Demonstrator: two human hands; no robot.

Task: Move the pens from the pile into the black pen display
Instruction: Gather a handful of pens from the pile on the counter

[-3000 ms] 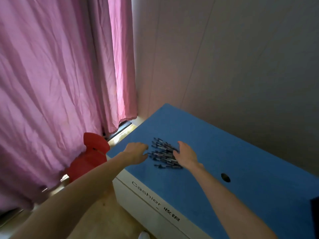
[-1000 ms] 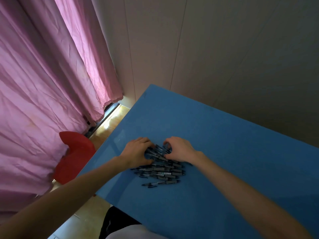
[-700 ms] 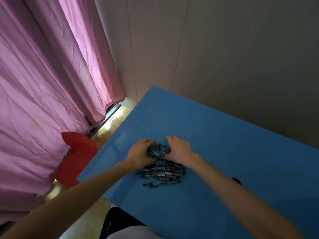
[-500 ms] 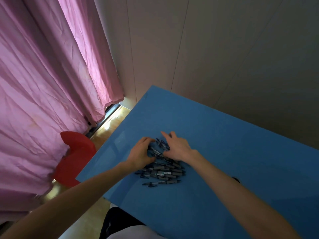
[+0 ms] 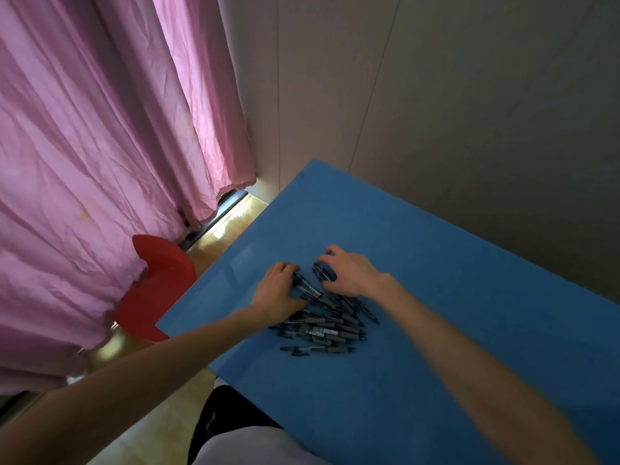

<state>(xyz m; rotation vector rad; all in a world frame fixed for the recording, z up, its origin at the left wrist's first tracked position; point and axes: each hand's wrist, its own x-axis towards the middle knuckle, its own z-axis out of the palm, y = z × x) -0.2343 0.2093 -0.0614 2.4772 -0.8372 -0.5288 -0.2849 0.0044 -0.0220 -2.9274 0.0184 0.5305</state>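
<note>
I've got both hands on the pile of pens on the blue table. My left hand curls against its left edge, my right hand cups its far end, fingers bent over pens.

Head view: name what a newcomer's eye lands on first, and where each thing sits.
The pink curtain fills the left side, with a red stool at its foot. A blue table runs across the lower right; near its left end lies a pile of dark pens. The left hand and right hand rest on the pile's far end, fingers curled among pens.
</note>
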